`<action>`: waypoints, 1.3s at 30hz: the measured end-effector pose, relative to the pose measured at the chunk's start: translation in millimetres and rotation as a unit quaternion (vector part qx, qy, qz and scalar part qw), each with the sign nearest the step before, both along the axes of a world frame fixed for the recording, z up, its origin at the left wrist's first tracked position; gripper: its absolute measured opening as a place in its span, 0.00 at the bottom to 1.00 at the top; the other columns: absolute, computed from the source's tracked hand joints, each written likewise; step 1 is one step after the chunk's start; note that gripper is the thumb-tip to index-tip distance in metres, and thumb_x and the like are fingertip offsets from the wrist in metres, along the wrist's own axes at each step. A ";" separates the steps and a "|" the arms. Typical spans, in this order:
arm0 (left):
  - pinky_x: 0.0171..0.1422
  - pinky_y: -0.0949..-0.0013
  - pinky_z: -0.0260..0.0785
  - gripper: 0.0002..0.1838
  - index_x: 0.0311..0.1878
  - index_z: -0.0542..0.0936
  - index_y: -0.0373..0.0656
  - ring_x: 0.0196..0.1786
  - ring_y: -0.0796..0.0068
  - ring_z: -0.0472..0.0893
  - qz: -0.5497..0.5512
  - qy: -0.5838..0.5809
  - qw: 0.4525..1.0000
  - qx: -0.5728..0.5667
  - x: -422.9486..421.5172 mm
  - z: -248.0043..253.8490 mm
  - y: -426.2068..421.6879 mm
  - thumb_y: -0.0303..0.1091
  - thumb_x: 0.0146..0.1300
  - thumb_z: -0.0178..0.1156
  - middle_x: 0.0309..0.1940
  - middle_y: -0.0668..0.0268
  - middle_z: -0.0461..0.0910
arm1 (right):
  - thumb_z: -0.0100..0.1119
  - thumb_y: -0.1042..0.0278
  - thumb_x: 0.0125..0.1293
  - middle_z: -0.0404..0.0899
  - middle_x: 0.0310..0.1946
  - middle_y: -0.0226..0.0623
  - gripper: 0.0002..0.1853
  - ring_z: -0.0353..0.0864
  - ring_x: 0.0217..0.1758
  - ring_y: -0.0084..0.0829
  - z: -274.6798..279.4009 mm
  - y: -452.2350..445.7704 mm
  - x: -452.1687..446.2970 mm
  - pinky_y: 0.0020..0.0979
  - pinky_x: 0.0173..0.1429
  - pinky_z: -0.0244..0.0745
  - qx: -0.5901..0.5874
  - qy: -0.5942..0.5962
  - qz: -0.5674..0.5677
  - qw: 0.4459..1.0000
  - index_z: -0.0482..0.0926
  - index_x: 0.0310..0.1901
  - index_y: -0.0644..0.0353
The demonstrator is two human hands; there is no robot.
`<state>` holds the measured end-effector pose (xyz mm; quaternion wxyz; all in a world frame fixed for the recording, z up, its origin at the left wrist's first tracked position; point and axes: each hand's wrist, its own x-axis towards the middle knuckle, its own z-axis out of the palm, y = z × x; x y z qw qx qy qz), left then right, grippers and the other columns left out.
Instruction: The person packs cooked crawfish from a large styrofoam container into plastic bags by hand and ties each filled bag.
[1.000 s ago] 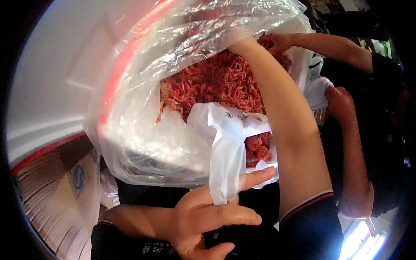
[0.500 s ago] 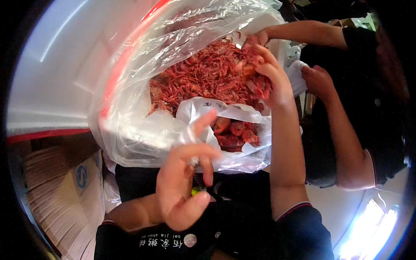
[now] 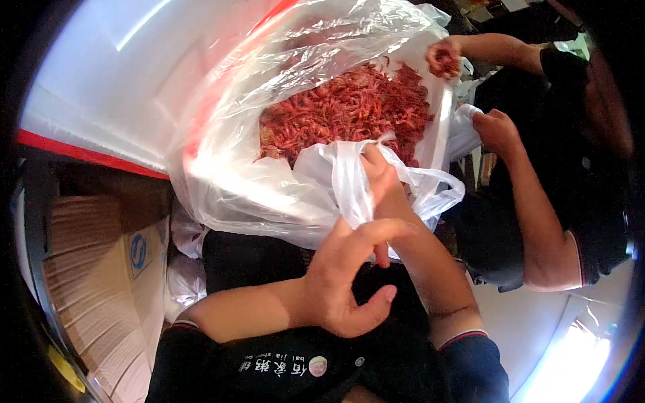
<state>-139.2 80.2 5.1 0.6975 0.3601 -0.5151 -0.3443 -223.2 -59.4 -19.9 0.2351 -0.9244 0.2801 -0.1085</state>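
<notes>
A thin white plastic bag [image 3: 336, 168] stands at the near edge of a large heap of red crayfish [image 3: 342, 111]. Its near handle hangs on the fingers of my left hand [image 3: 349, 279], whose thumb is held apart. My right hand [image 3: 383, 178] reaches into the mouth of this bag, with its fingertips largely hidden by the plastic. The bag's other handle loops out beside my right forearm. Whether my right hand holds any crayfish cannot be seen.
Clear plastic sheeting [image 3: 248, 127] lines the container round the heap. At the right, a co-worker's one hand [image 3: 445, 59] holds red crayfish and the other [image 3: 497, 131] grips a white bag [image 3: 463, 131]. Cardboard [image 3: 144, 262] stands at the lower left.
My right hand has come down from the heap, where it held crayfish, into the white bag. The co-worker's upper hand has drawn back from the heap with crayfish.
</notes>
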 end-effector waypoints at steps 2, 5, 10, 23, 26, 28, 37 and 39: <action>0.41 0.72 0.66 0.28 0.56 0.66 0.35 0.28 0.74 0.70 -0.004 0.013 1.000 -0.005 3.1 3.5 -3.3 0.36 0.51 0.56 0.66 0.36 0.52 | 0.56 0.71 0.54 0.74 0.33 0.47 0.06 0.77 0.32 0.47 9.3 0.4 7.2 0.38 0.36 0.73 0.196 -0.108 -0.045 0.974 0.74 0.32 0.63; 0.39 0.70 0.67 0.27 0.54 0.69 0.36 0.29 0.70 0.71 -0.013 0.058 0.998 0.004 10.3 9.5 0.0 0.32 0.48 0.58 0.60 0.44 0.62 | 0.59 0.67 0.56 0.79 0.26 0.43 0.09 0.80 0.29 0.35 53.9 -24.3 -7.0 0.31 0.36 0.74 0.113 0.093 0.059 0.987 0.79 0.34 0.64; 0.41 0.61 0.73 0.22 0.48 0.74 0.36 0.39 0.57 0.80 -0.060 0.025 0.996 -0.054 7.6 -1.5 -1.9 0.30 0.46 0.57 0.51 0.45 0.74 | 0.62 0.69 0.57 0.82 0.30 0.40 0.10 0.82 0.33 0.25 58.4 -71.7 40.4 0.25 0.37 0.75 0.065 -0.005 -0.026 0.998 0.80 0.38 0.64; 0.43 0.60 0.74 0.18 0.44 0.76 0.37 0.41 0.56 0.80 -0.103 0.007 0.994 -0.023 27.5 -4.7 2.9 0.32 0.48 0.59 0.44 0.55 0.78 | 0.59 0.73 0.45 0.75 0.29 0.42 0.10 0.75 0.35 0.34 -51.9 -109.7 84.0 0.31 0.43 0.69 0.124 0.225 0.027 0.966 0.73 0.31 0.63; 0.42 0.60 0.74 0.17 0.43 0.76 0.37 0.41 0.56 0.80 -0.107 0.012 0.994 -0.022 29.1 -5.1 3.3 0.32 0.49 0.59 0.44 0.54 0.78 | 0.57 0.74 0.48 0.75 0.29 0.41 0.08 0.75 0.36 0.31 -46.0 -117.9 82.1 0.31 0.44 0.70 0.117 0.160 -0.007 0.980 0.73 0.32 0.63; 0.42 0.60 0.74 0.17 0.43 0.76 0.37 0.42 0.56 0.80 -0.107 0.012 0.994 -0.020 30.8 -4.1 3.8 0.32 0.49 0.59 0.44 0.54 0.78 | 0.54 0.74 0.50 0.75 0.29 0.40 0.08 0.75 0.37 0.31 -52.2 -115.0 78.0 0.31 0.45 0.70 0.154 0.126 0.003 0.980 0.74 0.34 0.63; 0.44 0.60 0.73 0.17 0.44 0.75 0.36 0.42 0.55 0.79 -0.129 0.003 0.992 -0.015 27.0 0.7 4.0 0.32 0.50 0.58 0.45 0.54 0.77 | 0.63 0.63 0.44 0.80 0.30 0.48 0.17 0.80 0.35 0.42 -70.7 -91.1 94.1 0.36 0.44 0.73 0.105 0.343 0.101 0.928 0.80 0.36 0.63; 0.44 0.60 0.73 0.17 0.44 0.75 0.37 0.42 0.55 0.79 -0.125 -0.002 0.992 -0.007 25.7 -0.1 4.5 0.32 0.51 0.58 0.45 0.53 0.77 | 0.66 0.64 0.42 0.80 0.26 0.47 0.14 0.80 0.30 0.41 -74.9 -89.5 98.5 0.35 0.40 0.74 0.060 0.367 0.112 0.921 0.81 0.28 0.65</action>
